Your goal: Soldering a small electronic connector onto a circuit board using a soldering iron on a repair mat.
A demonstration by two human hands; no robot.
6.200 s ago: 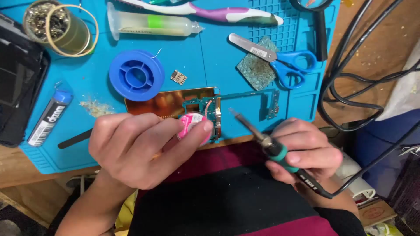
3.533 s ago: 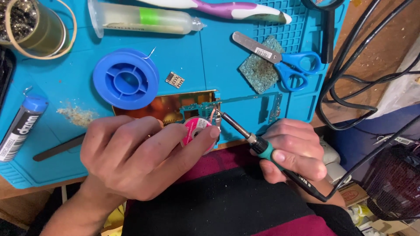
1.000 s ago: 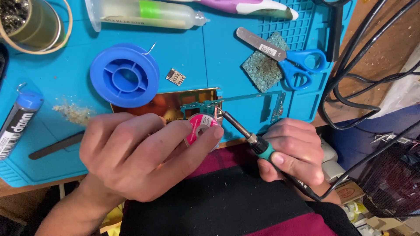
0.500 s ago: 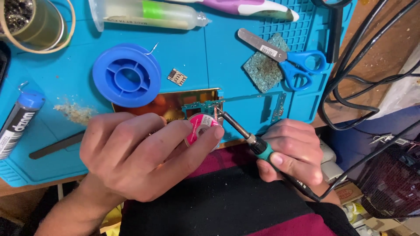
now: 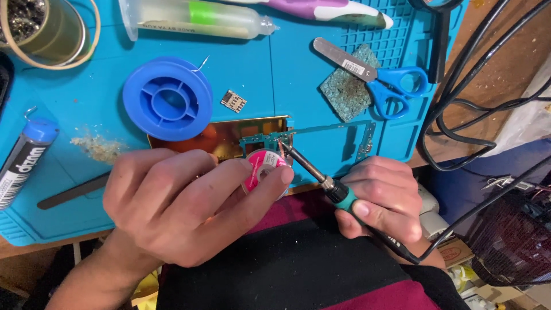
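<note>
My left hand (image 5: pixel 178 209) pinches a small pink round spool (image 5: pixel 263 167) at the front edge of the blue work mat (image 5: pixel 270 74). My right hand (image 5: pixel 385 198) grips a soldering iron (image 5: pixel 321 179) with a teal collar. Its tip rests on a green circuit board frame (image 5: pixel 321 135) right beside the pink spool. Under the board lies a shiny gold plate (image 5: pixel 229 135), partly covered by my left fingers.
A blue solder spool (image 5: pixel 167 99), a tiny metal chip (image 5: pixel 233 100), blue scissors (image 5: pixel 379 77) on a green pad, a clear syringe tube (image 5: pixel 195 18), a jar of brass wool (image 5: pixel 40 26) and a grey tube (image 5: pixel 26 163) lie on the mat. Black cables (image 5: pixel 470 97) run at the right.
The pink spool has turned from edge-on to face up in my left fingers. The iron tip stays on the board at nearly the same spot.
</note>
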